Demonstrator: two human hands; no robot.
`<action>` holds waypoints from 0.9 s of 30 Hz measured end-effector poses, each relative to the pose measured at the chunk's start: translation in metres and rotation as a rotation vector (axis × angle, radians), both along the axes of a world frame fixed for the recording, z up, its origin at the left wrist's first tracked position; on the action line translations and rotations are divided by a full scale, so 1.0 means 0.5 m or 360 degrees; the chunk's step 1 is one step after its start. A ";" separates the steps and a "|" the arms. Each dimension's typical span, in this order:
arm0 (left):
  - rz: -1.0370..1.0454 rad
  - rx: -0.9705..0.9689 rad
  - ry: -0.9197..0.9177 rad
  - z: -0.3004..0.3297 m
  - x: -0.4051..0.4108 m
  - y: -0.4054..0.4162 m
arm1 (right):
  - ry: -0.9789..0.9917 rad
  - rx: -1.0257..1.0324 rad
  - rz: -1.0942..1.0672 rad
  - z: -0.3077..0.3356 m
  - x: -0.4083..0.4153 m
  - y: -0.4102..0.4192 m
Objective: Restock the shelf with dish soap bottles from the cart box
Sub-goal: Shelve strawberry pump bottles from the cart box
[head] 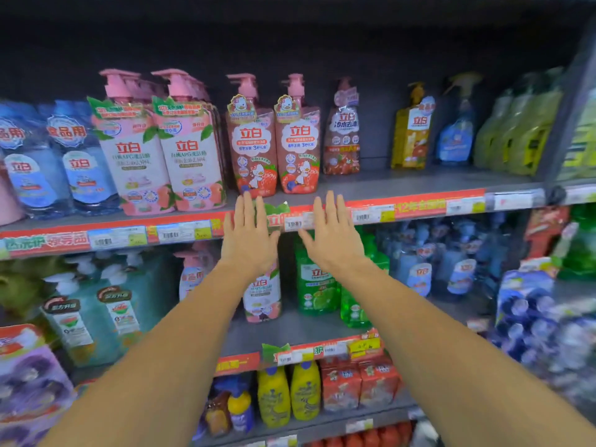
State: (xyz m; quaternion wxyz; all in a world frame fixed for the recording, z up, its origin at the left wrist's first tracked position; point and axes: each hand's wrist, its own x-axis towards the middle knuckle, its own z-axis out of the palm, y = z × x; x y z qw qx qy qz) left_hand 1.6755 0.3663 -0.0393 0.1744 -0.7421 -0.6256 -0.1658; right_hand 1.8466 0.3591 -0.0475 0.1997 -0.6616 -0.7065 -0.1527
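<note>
Both hands are raised flat with nothing held — left hand (248,235) and right hand (332,235), fingers spread, just below two pink strawberry-printed pump-top dish soap bottles (277,140). The bottles stand upright, side by side, labels forward, near the front edge of the grey metal shelf (419,183) — likely a facing position. The cart box is out of view.

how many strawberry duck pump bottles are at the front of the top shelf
2: left bottle above the left hand, right bottle touching it, above the right hand. More may stand hidden behind.
</note>
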 end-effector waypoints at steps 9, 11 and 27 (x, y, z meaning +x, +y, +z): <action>-0.0342 -0.0200 -0.0027 -0.170 0.030 -0.166 | 0.0105 -0.0511 -0.0059 -0.175 -0.001 -0.231; -0.0462 -0.0302 -0.0016 -0.209 0.051 -0.210 | 0.0191 -0.0546 -0.0135 -0.209 0.016 -0.287; -0.1174 -0.0675 0.0174 -0.447 0.370 -0.505 | 0.0530 -0.1028 -0.0919 -0.398 0.256 -0.710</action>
